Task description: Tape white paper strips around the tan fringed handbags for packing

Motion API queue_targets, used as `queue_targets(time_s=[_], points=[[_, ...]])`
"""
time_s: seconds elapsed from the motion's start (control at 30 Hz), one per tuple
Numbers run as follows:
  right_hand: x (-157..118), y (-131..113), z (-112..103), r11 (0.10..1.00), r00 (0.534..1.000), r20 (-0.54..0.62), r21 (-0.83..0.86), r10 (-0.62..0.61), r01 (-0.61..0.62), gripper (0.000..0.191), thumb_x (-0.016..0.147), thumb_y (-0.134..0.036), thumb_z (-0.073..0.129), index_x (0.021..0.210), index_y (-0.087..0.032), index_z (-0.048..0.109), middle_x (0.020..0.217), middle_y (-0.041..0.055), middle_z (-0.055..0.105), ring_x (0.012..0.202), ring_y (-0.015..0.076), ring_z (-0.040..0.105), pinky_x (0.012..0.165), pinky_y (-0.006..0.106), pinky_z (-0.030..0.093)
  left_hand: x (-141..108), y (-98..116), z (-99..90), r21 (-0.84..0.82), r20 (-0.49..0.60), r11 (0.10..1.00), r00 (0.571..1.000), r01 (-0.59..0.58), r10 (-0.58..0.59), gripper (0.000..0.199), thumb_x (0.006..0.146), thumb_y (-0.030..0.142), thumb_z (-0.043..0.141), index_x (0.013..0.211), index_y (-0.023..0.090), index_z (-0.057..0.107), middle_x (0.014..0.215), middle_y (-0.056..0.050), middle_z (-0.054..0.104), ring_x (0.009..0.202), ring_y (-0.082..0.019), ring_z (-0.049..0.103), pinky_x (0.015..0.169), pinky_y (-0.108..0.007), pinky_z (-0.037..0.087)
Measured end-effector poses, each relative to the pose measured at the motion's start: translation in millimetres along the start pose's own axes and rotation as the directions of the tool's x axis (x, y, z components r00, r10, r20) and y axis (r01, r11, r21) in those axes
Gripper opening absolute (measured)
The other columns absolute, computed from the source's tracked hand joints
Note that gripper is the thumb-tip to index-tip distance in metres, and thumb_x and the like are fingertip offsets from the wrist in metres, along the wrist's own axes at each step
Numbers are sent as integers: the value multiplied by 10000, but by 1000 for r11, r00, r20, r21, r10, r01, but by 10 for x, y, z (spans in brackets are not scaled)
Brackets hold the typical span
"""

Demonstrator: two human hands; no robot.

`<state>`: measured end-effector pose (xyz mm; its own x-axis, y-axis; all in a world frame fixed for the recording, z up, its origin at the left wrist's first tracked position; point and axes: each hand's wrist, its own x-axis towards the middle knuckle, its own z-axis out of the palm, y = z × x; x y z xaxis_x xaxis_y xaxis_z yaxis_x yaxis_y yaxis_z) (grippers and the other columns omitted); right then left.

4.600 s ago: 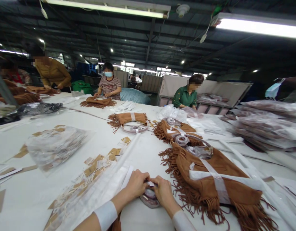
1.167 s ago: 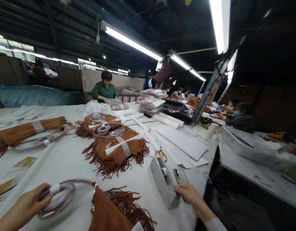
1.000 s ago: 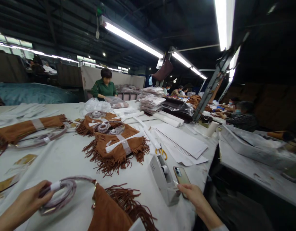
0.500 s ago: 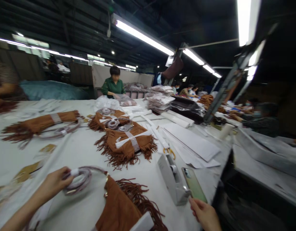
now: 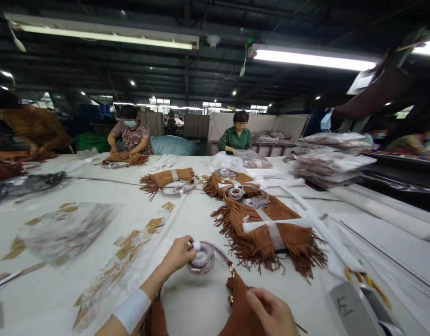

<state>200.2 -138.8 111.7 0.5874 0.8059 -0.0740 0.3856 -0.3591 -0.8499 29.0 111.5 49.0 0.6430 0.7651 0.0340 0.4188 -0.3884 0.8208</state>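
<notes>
My left hand (image 5: pixel 182 254) pinches a coiled strap (image 5: pixel 203 260), wrapped in clear film with a white band at its top. From the coil the strap runs to the metal fittings of a brown fringed suede bag (image 5: pixel 241 298), which lies nearest me and is cut off by the lower edge. At the bag's right side is my right hand (image 5: pixel 271 310), thumb and fingers closed together against the suede; what they hold, if anything, is hidden. A pale band (image 5: pixel 133 310) crosses my left forearm.
Ahead lie more wrapped fringed bags (image 5: pixel 271 219). A grey tape dispenser (image 5: pixel 355 305) and yellow-handled scissors (image 5: pixel 367 284) stand at right. Tags (image 5: pixel 127 245) and a plastic bag (image 5: pixel 66 228) lie left. Stacked packs (image 5: pixel 332 156) rise at back right; co-workers (image 5: pixel 236 135) work across the table.
The view has swung left. My right hand has moved from the tape dispenser to the bag's side. My left hand still holds the coiled strap.
</notes>
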Motion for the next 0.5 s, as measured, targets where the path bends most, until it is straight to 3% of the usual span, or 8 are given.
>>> queue_targets(time_s=[0.1, 0.2, 0.3, 0.5], points=[[427, -406, 612, 987, 986, 63, 60, -153, 149, 465, 739, -621, 546, 707, -177, 677, 678, 48, 648, 680, 214, 585, 639, 287, 474, -1, 34, 13, -10, -17, 1000, 1000, 5, -6, 237, 651, 162, 556, 867, 150, 652, 698, -22, 660, 632, -156, 578, 593, -241, 382], [743, -505, 1011, 969, 964, 127, 108, -235, 222, 410, 757, -548, 526, 660, -172, 657, 625, 29, 613, 623, 184, 547, 594, 272, 434, -9, 60, 16, -14, -30, 1000, 1000, 5, -6, 244, 660, 173, 550, 876, 146, 660, 720, -32, 674, 656, -168, 598, 602, -246, 390], [921, -449, 1192, 974, 966, 128, 9, -224, 224, 341, 767, -451, 502, 618, -178, 641, 570, 9, 587, 575, 164, 520, 550, 257, 398, -32, 71, 9, -16, -34, 1000, 999, -11, 10, 245, 670, 175, 544, 881, 155, 666, 742, -34, 680, 696, -176, 612, 616, -248, 390], [985, -408, 1278, 975, 980, 113, -133, -162, 177, 275, 762, -312, 509, 552, -183, 632, 527, -1, 599, 525, 156, 520, 511, 250, 368, -74, 61, -4, -19, -42, 1000, 999, -18, 17, 238, 667, 162, 540, 876, 159, 653, 714, -31, 665, 677, -180, 599, 607, -257, 374]])
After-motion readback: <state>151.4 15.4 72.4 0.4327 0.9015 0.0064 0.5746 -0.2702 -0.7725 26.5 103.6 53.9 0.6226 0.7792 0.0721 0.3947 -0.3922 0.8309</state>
